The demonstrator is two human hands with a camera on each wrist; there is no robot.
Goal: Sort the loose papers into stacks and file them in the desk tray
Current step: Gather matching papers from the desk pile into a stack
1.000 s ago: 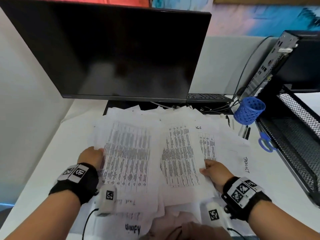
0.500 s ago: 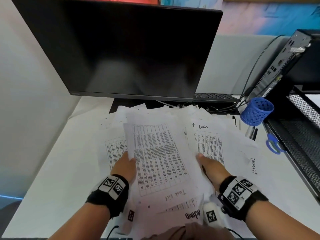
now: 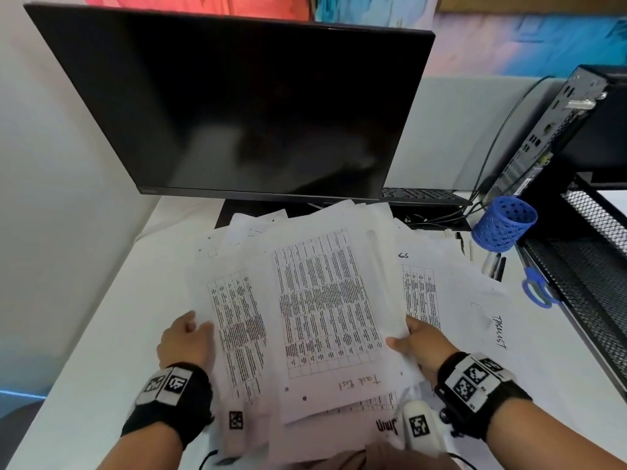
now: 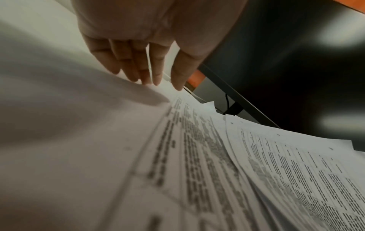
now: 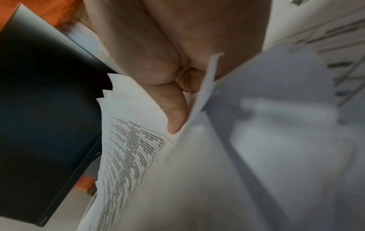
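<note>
A loose pile of printed white papers (image 3: 237, 327) covers the desk in front of the monitor. On top lies a stack headed by a table sheet marked "Task list" (image 3: 325, 307). My right hand (image 3: 419, 340) pinches this stack's right edge; the right wrist view shows the thumb (image 5: 173, 109) on top of the sheets (image 5: 128, 140). My left hand (image 3: 185, 337) is at the pile's left side. Its fingers (image 4: 138, 67) are straight, their tips touching a sheet's edge (image 4: 197, 148). The black mesh desk tray (image 3: 593, 266) stands at the right.
A large dark monitor (image 3: 237, 106) stands just behind the papers, with a keyboard (image 3: 420, 195) under its right side. A blue pen cup (image 3: 504, 223), pens and blue-handled scissors (image 3: 536, 290) lie between papers and tray. A computer case (image 3: 559, 130) leans at the far right.
Both hands brought sheets together into one stack at the centre. Since then my left hand has moved off it to the left, and the stack has shifted right in my right hand.
</note>
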